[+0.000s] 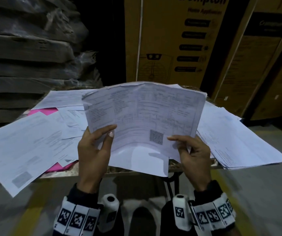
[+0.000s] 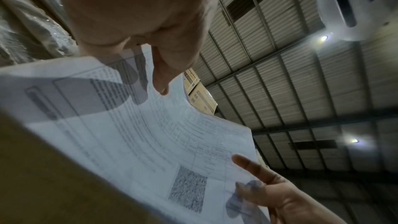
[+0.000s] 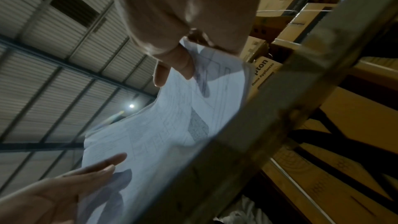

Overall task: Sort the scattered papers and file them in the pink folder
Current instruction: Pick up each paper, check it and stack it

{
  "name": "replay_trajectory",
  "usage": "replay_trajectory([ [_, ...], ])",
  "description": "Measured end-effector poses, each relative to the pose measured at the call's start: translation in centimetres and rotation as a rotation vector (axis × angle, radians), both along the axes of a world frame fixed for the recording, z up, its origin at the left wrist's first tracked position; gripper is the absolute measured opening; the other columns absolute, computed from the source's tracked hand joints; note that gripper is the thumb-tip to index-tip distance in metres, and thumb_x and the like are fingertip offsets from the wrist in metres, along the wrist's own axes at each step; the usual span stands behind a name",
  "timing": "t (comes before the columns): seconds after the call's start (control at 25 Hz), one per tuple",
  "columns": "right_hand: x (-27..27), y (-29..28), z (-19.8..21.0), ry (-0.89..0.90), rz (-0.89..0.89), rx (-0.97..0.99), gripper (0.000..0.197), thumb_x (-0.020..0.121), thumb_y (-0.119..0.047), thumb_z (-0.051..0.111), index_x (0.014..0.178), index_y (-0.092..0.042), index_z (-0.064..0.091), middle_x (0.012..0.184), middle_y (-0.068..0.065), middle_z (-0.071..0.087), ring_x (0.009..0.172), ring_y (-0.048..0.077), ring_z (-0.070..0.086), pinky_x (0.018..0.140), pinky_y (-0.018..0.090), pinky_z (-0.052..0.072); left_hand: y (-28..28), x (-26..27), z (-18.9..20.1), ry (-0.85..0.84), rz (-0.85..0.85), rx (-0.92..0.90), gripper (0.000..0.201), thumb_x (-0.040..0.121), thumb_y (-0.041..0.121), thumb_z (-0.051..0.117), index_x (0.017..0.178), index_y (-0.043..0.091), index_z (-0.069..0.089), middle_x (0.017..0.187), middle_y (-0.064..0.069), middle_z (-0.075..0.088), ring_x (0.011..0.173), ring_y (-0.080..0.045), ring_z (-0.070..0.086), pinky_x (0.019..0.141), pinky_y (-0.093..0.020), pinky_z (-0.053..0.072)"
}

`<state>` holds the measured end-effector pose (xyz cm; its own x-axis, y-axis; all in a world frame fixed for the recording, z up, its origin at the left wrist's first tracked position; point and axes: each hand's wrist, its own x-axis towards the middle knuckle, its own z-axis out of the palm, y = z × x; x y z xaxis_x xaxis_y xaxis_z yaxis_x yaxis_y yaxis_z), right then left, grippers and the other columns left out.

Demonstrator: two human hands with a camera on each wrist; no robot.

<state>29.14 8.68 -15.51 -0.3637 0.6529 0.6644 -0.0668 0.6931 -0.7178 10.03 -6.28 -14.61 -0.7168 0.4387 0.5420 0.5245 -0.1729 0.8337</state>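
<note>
I hold a small stack of printed sheets [image 1: 145, 113] upright above the table, its printed face toward me. My left hand [image 1: 96, 147] grips the stack's lower left edge, thumb on the front. My right hand [image 1: 189, 149] pinches the lower right edge, thumb on the front. The same sheets [image 2: 150, 142] curve past my left thumb in the left wrist view, and the sheets [image 3: 163, 134] bow in the right wrist view too. The pink folder [image 1: 41, 111] lies at the table's left, mostly buried under scattered papers [image 1: 26, 143].
A thicker pile of papers [image 1: 235, 138] lies on the table's right side. Tall cardboard boxes [image 1: 179, 40] stand behind the table, and wrapped stacked goods [image 1: 26, 48] rise at the left. The table edge [image 3: 247, 134] runs close to my right wrist.
</note>
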Motion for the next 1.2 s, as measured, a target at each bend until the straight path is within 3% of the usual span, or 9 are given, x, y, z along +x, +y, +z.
replay_trajectory([
  [0.12, 0.0, -0.2, -0.9, -0.058, 0.011, -0.104, 0.047, 0.091, 0.013, 0.056, 0.091, -0.03, 0.073, 0.104, 0.004, 0.072, 0.107, 0.019, 0.064, 0.085, 0.006, 0.045, 0.1, -0.3, -1.0, -0.042, 0.042, -0.068, 0.02, 0.091, 0.01, 0.068, 0.103, 0.025, 0.074, 0.121, -0.008, 0.066, 0.122, -0.023, 0.059, 0.088, -0.001, 0.044],
  [0.24, 0.3, -0.1, -0.2, -0.05, -0.006, -0.144, 0.047, 0.092, 0.013, 0.055, 0.097, -0.031, 0.074, 0.104, -0.013, 0.074, 0.105, 0.0, 0.064, 0.088, 0.006, 0.044, 0.1, -0.5, -1.0, -0.045, 0.076, -0.087, 0.019, 0.091, 0.008, 0.068, 0.103, 0.021, 0.075, 0.122, -0.007, 0.065, 0.121, -0.019, 0.058, 0.089, -0.002, 0.045],
  [0.44, 1.3, -0.8, 1.6, 0.044, 0.035, -0.273, 0.043, 0.093, 0.01, 0.056, 0.107, -0.028, 0.073, 0.112, -0.035, 0.066, 0.113, -0.015, 0.055, 0.095, 0.003, 0.04, -0.4, 0.0, -0.3, 0.005, 0.089, -0.072, 0.015, 0.09, 0.013, 0.071, 0.102, 0.021, 0.075, 0.125, -0.003, 0.057, 0.123, -0.022, 0.053, 0.1, -0.039, 0.052],
  [0.56, 2.7, -1.4, 2.0, 0.022, 0.076, -0.347, 0.046, 0.093, 0.009, 0.057, 0.114, -0.029, 0.072, 0.118, -0.03, 0.066, 0.121, -0.01, 0.053, 0.106, 0.017, 0.041, -0.8, 0.3, 0.1, 0.002, 0.077, -0.08, 0.018, 0.089, 0.016, 0.072, 0.102, 0.027, 0.074, 0.129, 0.0, 0.051, 0.122, -0.01, 0.052, 0.099, -0.019, 0.049],
  [0.68, 4.5, -2.3, 1.8, 0.006, 0.102, -0.412, 0.044, 0.093, 0.008, 0.058, 0.117, -0.026, 0.072, 0.121, -0.029, 0.066, 0.122, -0.011, 0.051, 0.11, 0.025, 0.038, -1.5, 0.7, 0.4, -0.003, 0.048, -0.114, 0.022, 0.088, 0.018, 0.074, 0.108, 0.027, 0.073, 0.14, 0.003, 0.043, 0.12, 0.008, 0.045, 0.084, 0.005, 0.037],
  [0.8, 5.4, -3.1, 1.5, 0.068, 0.075, -0.45, 0.044, 0.093, 0.006, 0.059, 0.116, -0.028, 0.072, 0.131, -0.023, 0.061, 0.129, -0.007, 0.047, 0.111, 0.028, 0.038, -1.7, 1.6, 0.3, -0.025, 0.028, -0.151, 0.028, 0.09, 0.025, 0.073, 0.115, 0.038, 0.069, 0.148, 0.013, 0.033, 0.133, -0.006, 0.038, 0.09, 0.002, 0.03],
  [1.0, 4.7, -4.4, 0.8, 0.205, 0.0, -0.474, 0.045, 0.094, 0.004, 0.06, 0.112, -0.035, 0.072, 0.139, -0.015, 0.057, 0.132, -0.001, 0.047, 0.106, 0.02, 0.044, -1.2, 5.9, 0.2, -0.109, -0.137, -0.238, 0.05, 0.089, 0.057, 0.056, 0.137, 0.055, 0.043, 0.134, 0.003, 0.037, 0.126, -0.014, 0.042, 0.099, -0.028, 0.041],
  [1.12, 3.9, -5.2, 0.7, 0.223, -0.023, -0.445, 0.044, 0.094, 0.002, 0.061, 0.118, -0.033, 0.07, 0.143, -0.016, 0.053, 0.136, 0.001, 0.043, 0.113, 0.034, 0.04, -0.5, 8.4, 0.3, -0.153, -0.317, -0.248, 0.053, 0.09, 0.059, 0.047, 0.142, 0.056, 0.037, 0.129, 0.011, 0.049, 0.111, -0.007, 0.059, 0.082, -0.016, 0.049],
  [1.2, 3.3, -6.0, 0.5, 0.194, -0.013, -0.439, 0.043, 0.094, 0.001, 0.061, 0.123, -0.03, 0.068, 0.142, -0.02, 0.052, 0.136, -0.001, 0.042, 0.113, 0.036, 0.041, 0.0, 9.1, 0.4, -0.167, -0.388, -0.171, 0.048, 0.094, 0.051, 0.05, 0.141, 0.045, 0.047, 0.135, 0.018, 0.054, 0.113, -0.004, 0.06, 0.085, -0.013, 0.05],
])
